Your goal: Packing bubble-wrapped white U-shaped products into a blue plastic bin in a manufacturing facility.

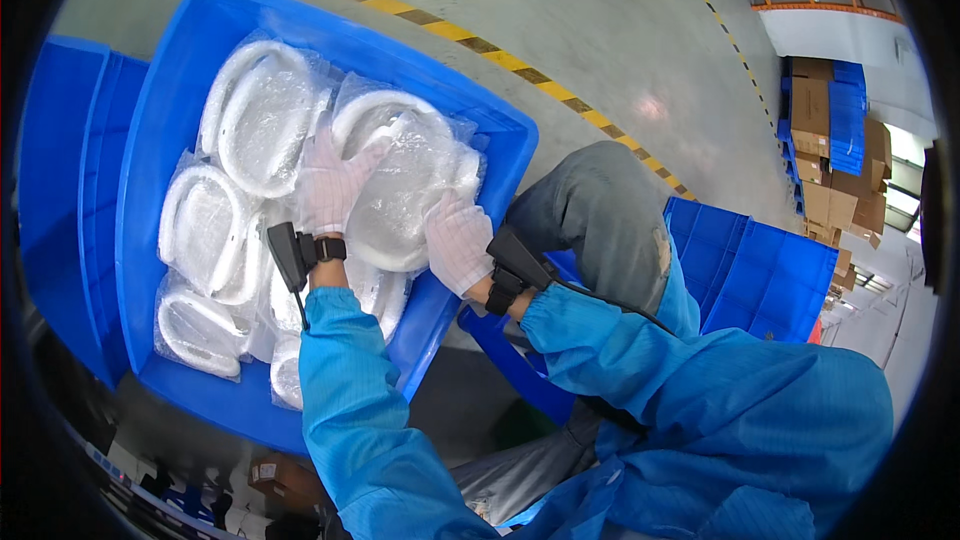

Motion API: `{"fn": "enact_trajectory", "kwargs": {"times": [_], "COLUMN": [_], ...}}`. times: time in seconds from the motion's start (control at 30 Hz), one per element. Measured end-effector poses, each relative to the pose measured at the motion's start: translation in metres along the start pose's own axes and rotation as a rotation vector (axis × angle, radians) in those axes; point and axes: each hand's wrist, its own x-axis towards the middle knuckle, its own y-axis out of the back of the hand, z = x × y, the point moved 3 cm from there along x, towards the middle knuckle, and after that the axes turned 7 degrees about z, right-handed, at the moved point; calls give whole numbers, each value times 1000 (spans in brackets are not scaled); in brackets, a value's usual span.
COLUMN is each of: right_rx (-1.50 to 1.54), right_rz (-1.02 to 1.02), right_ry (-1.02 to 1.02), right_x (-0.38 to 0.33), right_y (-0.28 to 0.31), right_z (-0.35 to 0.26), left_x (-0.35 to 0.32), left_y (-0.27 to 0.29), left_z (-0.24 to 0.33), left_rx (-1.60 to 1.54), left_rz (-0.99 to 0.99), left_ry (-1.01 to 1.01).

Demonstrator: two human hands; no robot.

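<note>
At left of the bin (160,120), several bags (205,230) w/ white pcs lie in place; I judge these done. Then my L hand (335,180), grip wide, is on the left side of another bag (400,205), also in the bin, prob. unfinished. My R hand (460,243) is at its right edge; grip state I can't tell.

Two gloved hands reach forward, side by side and apart.
The left arm (350,390) rises from the lower edge, its wrist (327,275) nearly straight; the left hand (333,185) points away, back upward, thumb spread from the fingers. The right arm (610,345) crosses from the right, elbow bent; the right hand (459,243) angles inward toward the left, its grip unclear.
</note>
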Motion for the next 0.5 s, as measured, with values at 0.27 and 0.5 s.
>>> {"fn": "enact_trajectory", "kwargs": {"times": [0.27, 0.5], "right_rx": [224, 243], "right_rz": [316, 556], "right_ry": [184, 305], "right_x": [3, -2], "right_y": [-2, 8], "right_z": [22, 30], "left_x": [9, -26], "left_y": [-4, 1], "left_z": [11, 9], "left_rx": [70, 30], "left_rz": [-69, 104], "left_ry": [53, 11]}}
